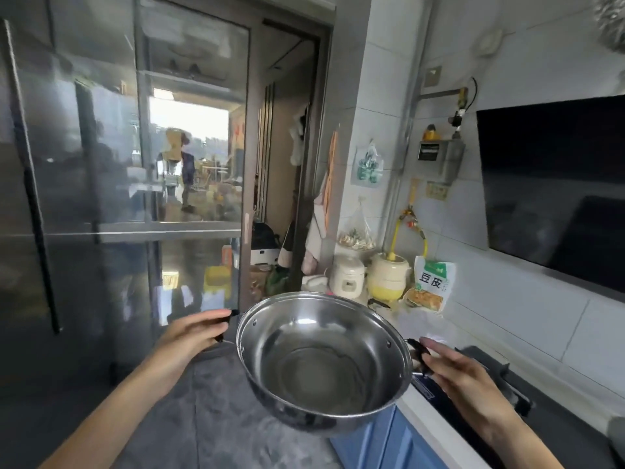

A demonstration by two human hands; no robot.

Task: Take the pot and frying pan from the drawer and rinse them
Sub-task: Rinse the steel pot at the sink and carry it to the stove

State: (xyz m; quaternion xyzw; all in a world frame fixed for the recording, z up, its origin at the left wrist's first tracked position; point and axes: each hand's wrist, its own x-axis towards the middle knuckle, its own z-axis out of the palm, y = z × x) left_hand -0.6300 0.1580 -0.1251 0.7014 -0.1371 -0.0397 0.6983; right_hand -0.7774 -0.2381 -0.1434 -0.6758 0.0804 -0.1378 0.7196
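Note:
A shiny steel pot [324, 363] with two black side handles hangs in the air in front of me, tilted so its empty inside faces the camera. My left hand [189, 336] grips the left handle. My right hand [453, 370] holds the right handle, fingers curled under it. The pot is above the grey floor, just left of the counter edge. No frying pan or drawer is in view.
A white counter [436, 421] with blue cabinet fronts [385, 441] runs along the right, holding a black gas hob [500, 384]. At its far end stand a rice cooker [348, 274], a yellow pot [389, 275] and a food bag [431, 282]. A glass sliding door [189, 164] is ahead.

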